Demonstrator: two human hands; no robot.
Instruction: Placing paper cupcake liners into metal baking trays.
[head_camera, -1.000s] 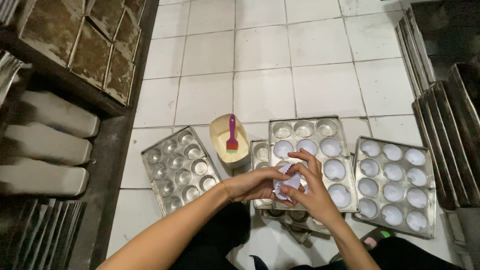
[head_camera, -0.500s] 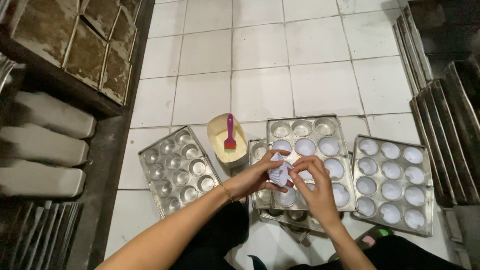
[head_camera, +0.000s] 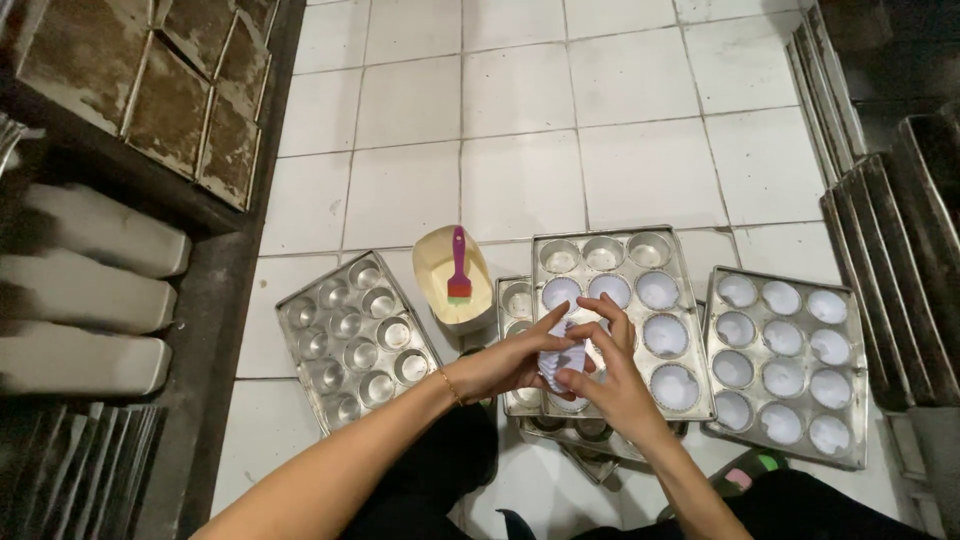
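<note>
A stack of white paper liners (head_camera: 560, 362) is pinched between the left hand (head_camera: 505, 362) and the right hand (head_camera: 612, 378), the fingers of both curled closed around it. The stack is held just above the near end of a partly lined muffin tray (head_camera: 690, 330), which rests on other trays on the tiled floor (head_camera: 520, 130). A fully lined tray (head_camera: 860, 375) is seen to its right, an unlined tray (head_camera: 352, 335) to its left. Beyond the hands, a cream bowl (head_camera: 435, 270) carries a purple-handled brush (head_camera: 459, 265).
</note>
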